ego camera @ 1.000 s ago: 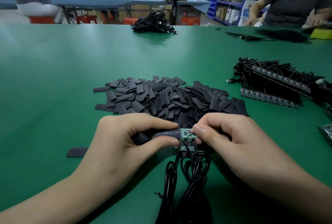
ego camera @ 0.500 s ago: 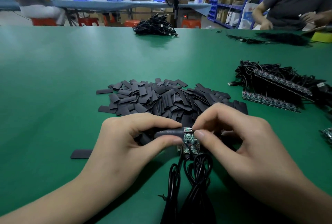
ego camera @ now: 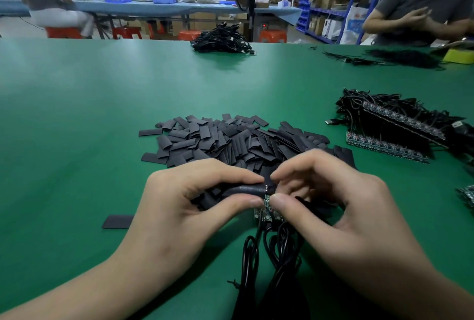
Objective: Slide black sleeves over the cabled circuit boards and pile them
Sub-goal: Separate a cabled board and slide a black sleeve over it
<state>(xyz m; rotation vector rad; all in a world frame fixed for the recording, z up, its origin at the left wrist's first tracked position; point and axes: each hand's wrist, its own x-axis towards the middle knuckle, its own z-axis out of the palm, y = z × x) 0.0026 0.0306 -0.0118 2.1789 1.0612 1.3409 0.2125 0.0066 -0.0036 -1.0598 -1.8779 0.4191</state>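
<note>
I see the green table [ego camera: 77, 140] filling most of the frame. A heap of black sleeves [ego camera: 230, 140] lies at its centre, with one stray sleeve [ego camera: 118, 221] flat on the table to the lower left of the heap. A pile of cabled circuit boards [ego camera: 392, 127] sits at the right. There is a cable bundle [ego camera: 220, 41] at top centre and loose black wires [ego camera: 405, 59] at upper right.

Green table [ego camera: 102, 114]; black sleeves [ego camera: 230, 140]; black cables [ego camera: 272, 255]; green circuit board [ego camera: 265, 213].

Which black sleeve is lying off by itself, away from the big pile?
The flat sleeve just left of the left hand, alone on the green table. The others overlap in the pile farther back.
</note>
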